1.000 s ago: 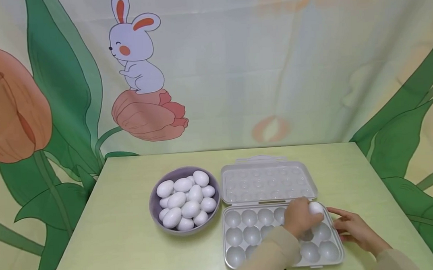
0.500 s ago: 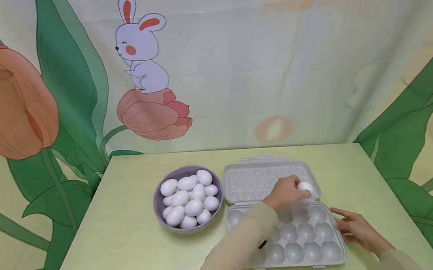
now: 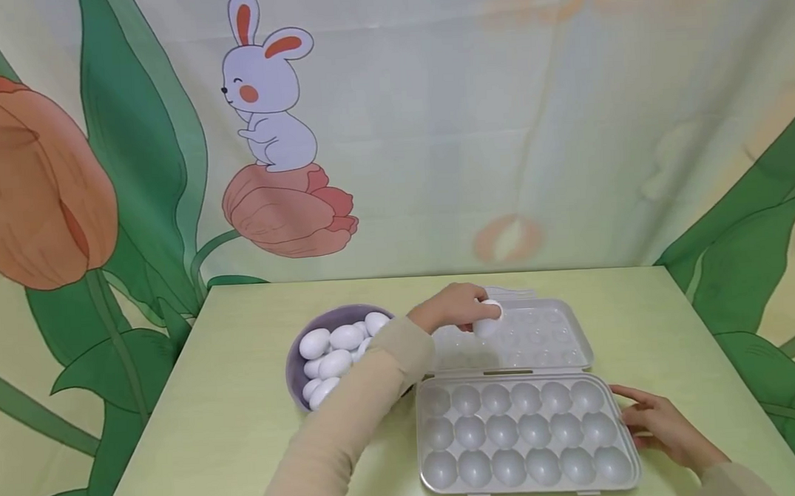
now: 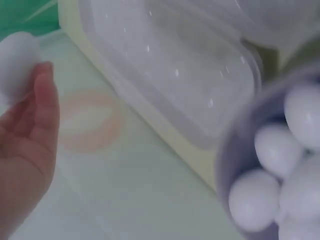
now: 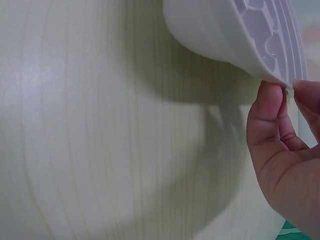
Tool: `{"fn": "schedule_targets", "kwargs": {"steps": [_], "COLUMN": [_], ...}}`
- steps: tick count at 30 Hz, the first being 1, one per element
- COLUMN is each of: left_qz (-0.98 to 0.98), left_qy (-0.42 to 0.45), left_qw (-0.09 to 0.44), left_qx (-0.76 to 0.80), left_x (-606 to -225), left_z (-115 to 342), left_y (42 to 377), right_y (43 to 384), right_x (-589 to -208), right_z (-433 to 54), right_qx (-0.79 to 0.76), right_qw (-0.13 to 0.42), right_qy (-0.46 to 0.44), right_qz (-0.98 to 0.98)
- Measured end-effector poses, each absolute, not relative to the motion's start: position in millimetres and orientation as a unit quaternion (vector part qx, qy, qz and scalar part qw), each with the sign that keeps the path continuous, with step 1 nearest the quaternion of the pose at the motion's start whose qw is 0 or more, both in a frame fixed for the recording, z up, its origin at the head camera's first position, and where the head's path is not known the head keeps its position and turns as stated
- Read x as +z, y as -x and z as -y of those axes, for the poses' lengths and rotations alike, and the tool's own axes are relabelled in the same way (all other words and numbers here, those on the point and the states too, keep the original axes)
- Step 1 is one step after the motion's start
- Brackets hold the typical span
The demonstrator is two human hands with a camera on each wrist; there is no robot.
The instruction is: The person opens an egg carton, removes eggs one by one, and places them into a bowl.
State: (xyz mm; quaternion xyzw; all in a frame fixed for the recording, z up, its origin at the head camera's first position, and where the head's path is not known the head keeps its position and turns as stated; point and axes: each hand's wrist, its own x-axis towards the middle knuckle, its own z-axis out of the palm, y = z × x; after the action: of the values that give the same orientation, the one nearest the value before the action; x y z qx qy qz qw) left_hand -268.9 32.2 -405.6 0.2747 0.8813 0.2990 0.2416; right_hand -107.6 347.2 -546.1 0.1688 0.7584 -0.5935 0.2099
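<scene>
My left hand pinches a white egg between its fingers, above the raised lid of an egg box. The left wrist view shows that same egg at the fingertips of the hand. The box's base lies in front, with rows of round hollows and no eggs seen in them. At its right end my right hand holds the rim. In the right wrist view the right hand has fingertips and thumb at the edge of the box.
A purple-grey bowl piled with white eggs stands left of the box, partly hidden by my left forearm. The lid lies back, hinged behind the base. A printed curtain hangs behind the pale table.
With the egg, my left hand has lifted from the far right corner of the base and moved left and back over the lid. My right hand stays at the box's right end.
</scene>
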Motion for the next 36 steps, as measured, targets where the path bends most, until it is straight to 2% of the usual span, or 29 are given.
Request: {"fn": "schedule_targets", "kwargs": {"steps": [4, 8, 16, 28, 36], "left_qz": [-0.89, -0.904, -0.916, -0.932, -0.943], "left_qy": [-0.251, -0.188, -0.1, -0.064, -0.078], "left_qw": [0.273, 0.295, 0.291, 0.279, 0.246], "left_qx": [0.267, 0.245, 0.256, 0.22, 0.211], "left_x": [-393, -387, -389, -414, -427], "left_z": [0, 29, 66, 77, 77], "left_y": [277, 282, 281, 274, 268], "right_y": [107, 106, 107, 108, 109], "right_x": [-547, -546, -546, -546, -546], "right_z": [-347, -346, -347, -346, -346], "right_qx": [-0.596, -0.593, -0.595, -0.594, -0.594], "right_qw": [0.205, 0.204, 0.208, 0.214, 0.215], "right_qy": [-0.165, -0.166, -0.163, -0.165, -0.166], "right_qz": [-0.758, -0.761, -0.759, -0.758, -0.757]}}
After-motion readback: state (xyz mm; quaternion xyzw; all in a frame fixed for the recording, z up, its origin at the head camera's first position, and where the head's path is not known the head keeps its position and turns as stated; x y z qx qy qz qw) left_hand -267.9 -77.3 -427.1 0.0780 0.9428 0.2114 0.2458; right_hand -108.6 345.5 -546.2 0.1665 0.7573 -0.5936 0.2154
